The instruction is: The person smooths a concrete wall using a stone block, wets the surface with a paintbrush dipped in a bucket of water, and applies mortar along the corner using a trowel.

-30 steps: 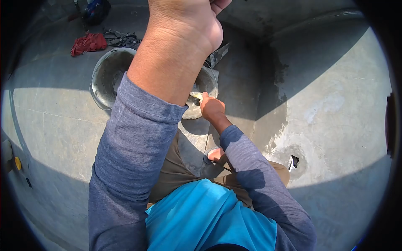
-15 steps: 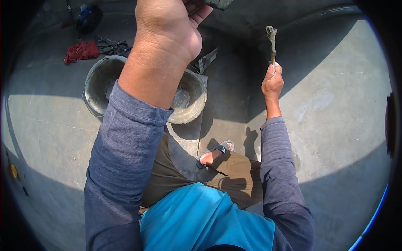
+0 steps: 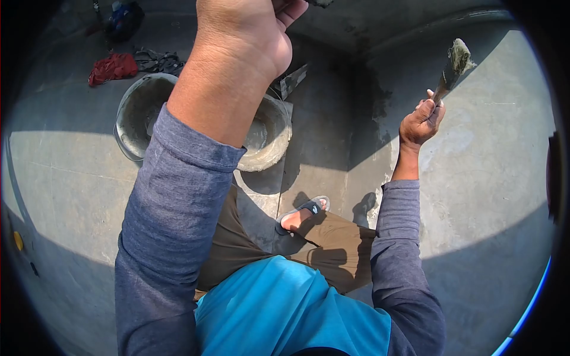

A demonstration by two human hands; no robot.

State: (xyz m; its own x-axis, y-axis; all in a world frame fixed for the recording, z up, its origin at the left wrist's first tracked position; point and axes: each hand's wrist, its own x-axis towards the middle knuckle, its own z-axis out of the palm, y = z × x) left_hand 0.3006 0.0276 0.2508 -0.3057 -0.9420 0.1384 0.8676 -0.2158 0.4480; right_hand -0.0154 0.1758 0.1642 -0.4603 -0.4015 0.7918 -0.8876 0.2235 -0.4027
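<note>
My right hand (image 3: 421, 123) is closed round the handle of a brush (image 3: 457, 62), held upright and leaning right near the grey cement wall. Its bristles are caked with grey cement. At the top edge my left hand (image 3: 249, 35) is raised, its fingers partly cut off by the frame. A dark grey piece (image 3: 320, 3) shows beside those fingers; most of it lies out of view, so I cannot tell what it is. Below that hand stand a cement-smeared bucket (image 3: 127, 118) and a round basin (image 3: 279, 142), both partly hidden by my left forearm.
A red cloth (image 3: 113, 68) and a dark cloth (image 3: 157, 61) lie beyond the bucket. A flat grey scrap (image 3: 293, 81) rests behind the basin. My sandalled foot (image 3: 303, 215) is on the floor below the basin. Something yellow (image 3: 18, 241) is at far left.
My right hand has moved right with the brush, which now leans right and shows its broad side. My left hand has shifted slightly right and up.
</note>
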